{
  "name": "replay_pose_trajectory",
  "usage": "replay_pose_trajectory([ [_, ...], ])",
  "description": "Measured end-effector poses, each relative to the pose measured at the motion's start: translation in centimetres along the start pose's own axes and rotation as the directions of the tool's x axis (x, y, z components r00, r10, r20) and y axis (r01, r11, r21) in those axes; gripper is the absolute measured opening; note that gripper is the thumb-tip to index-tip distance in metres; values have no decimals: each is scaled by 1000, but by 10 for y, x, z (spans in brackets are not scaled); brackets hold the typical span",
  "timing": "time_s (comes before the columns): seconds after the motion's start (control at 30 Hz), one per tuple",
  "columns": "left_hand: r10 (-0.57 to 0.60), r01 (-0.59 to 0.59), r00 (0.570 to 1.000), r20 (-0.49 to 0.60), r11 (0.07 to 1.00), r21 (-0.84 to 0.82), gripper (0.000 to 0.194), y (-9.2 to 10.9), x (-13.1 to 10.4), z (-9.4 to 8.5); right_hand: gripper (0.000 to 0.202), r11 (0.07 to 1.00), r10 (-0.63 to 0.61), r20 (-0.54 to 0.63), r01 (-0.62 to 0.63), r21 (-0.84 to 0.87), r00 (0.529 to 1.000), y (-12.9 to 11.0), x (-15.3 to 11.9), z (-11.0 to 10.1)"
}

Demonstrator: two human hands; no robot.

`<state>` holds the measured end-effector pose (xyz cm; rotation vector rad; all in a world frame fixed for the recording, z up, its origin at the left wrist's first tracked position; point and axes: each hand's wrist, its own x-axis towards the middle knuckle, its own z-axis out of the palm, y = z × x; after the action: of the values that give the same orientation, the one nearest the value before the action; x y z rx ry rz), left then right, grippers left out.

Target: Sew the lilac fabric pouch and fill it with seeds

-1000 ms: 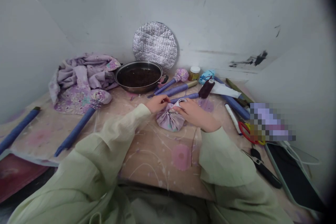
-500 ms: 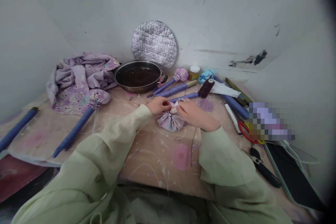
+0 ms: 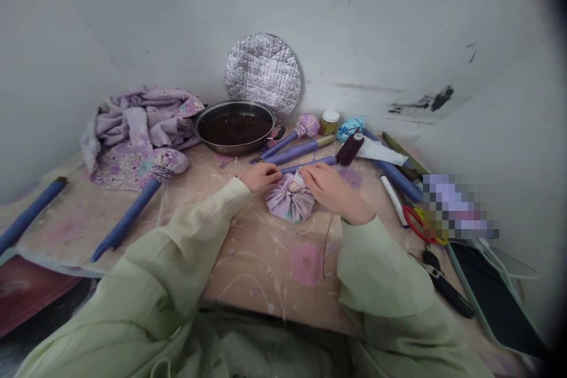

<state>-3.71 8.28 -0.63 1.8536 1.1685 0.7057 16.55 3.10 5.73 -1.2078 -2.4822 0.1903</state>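
A pleated lilac cloth bundle (image 3: 290, 204) rests on the table before me, its folds gathered toward a pale, bunched top with a small red mark. Just left of that top is my left hand (image 3: 260, 177), its fingertips pinched together; whatever they hold is too fine to make out. My right hand (image 3: 330, 189) lies at the bundle's right side, fingers bent and pressed together by the gathered top. Its grip is partly hidden by the hand itself. Behind the hands lie a blue-wrapped stick (image 3: 310, 164) and a dark thread spool (image 3: 349, 149).
A dark pan (image 3: 234, 144) stands at the back, below a silver round mat (image 3: 263, 74) against the wall. Floral cloth (image 3: 137, 124) is heaped left, near a cloth-headed stick (image 3: 128, 218). On the right are a white marker (image 3: 392, 198), red-handled scissors (image 3: 414, 224), snips (image 3: 449, 292) and a phone (image 3: 496, 301).
My hands have drawn slightly apart, the left moving leftward off the bundle's top and the right shifting a little right. More of the pleated bundle shows. The whole view has shifted slightly.
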Motion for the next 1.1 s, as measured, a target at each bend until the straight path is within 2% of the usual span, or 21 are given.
replay_pose_trajectory([
  [0.1,16,-16,1000,-1,1000,25,21,-1,-2,-3,22,998,-2,-170,14,66,986,3,1,-1],
  [0.2,11,-10,1000,-1,1000,15,21,0,-4,-5,15,993,26,-354,18,120,935,3,-1,-6],
  [0.4,4,-5,999,-52,1000,-15,23,3,-5,-6,15,985,115,-521,-28,171,846,4,-7,-20],
  [0.5,2,-2,1000,-28,1000,-11,23,3,-4,1,16,979,137,-543,-29,202,828,7,-9,-24],
  [0.6,2,-2,1000,-3,996,85,26,3,0,10,17,979,145,-561,-35,201,815,7,-11,-27],
  [0.7,27,-19,999,-37,979,201,23,6,3,14,17,978,156,-569,-46,203,807,6,-14,-30],
  [0.8,51,-32,996,-72,969,243,20,9,3,13,17,972,188,-558,-71,224,809,9,-21,-29],
  [0.93,104,-61,987,-126,950,305,24,10,-2,12,19,951,280,-499,-163,264,821,22,-34,-16],
  [1.1,129,-51,947,-294,965,258,25,9,-9,11,23,892,392,-394,-238,385,831,34,-43,16],
])
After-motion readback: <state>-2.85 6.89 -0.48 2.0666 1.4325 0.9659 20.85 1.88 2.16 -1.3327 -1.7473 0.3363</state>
